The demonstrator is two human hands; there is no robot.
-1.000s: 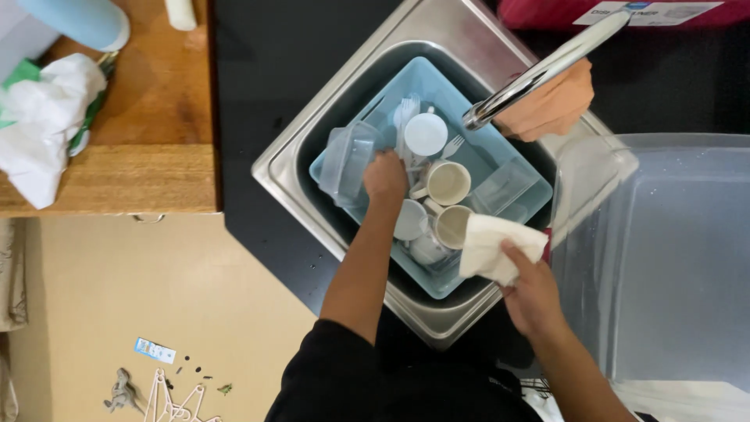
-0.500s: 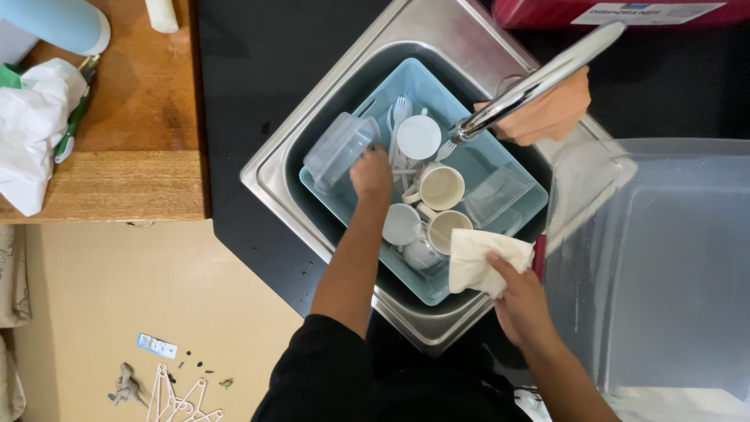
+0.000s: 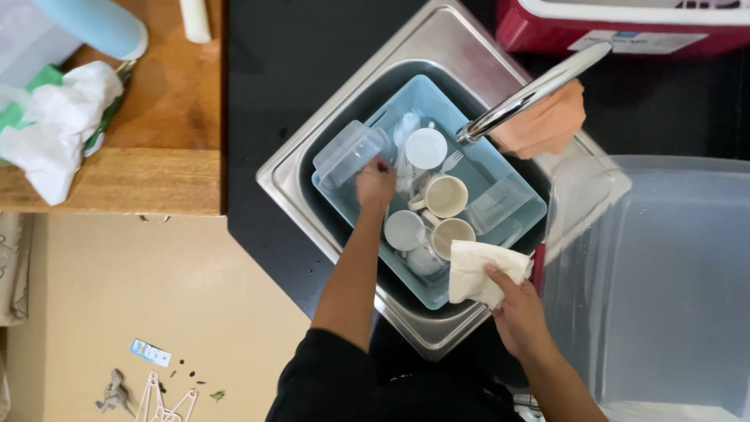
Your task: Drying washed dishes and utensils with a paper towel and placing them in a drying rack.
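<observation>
Fingers (image 3: 500, 275) of the right hand (image 3: 519, 316) are pinching a folded white cloth (image 3: 478, 270) at the sink's near rim, low and right of centre.

Farther in, the left hand (image 3: 375, 181) is curling onto a clear plastic container (image 3: 350, 152) tilted at the left end of the pale blue plastic basin (image 3: 500, 168) in the steel sink (image 3: 308, 168); whether its fingertips are gripping is hard to tell. A firm hold on the container's rim, lifted clear of the cream mugs (image 3: 447, 195), seems wise. The chrome tap (image 3: 531, 92) is hiding part of the basin.
</observation>
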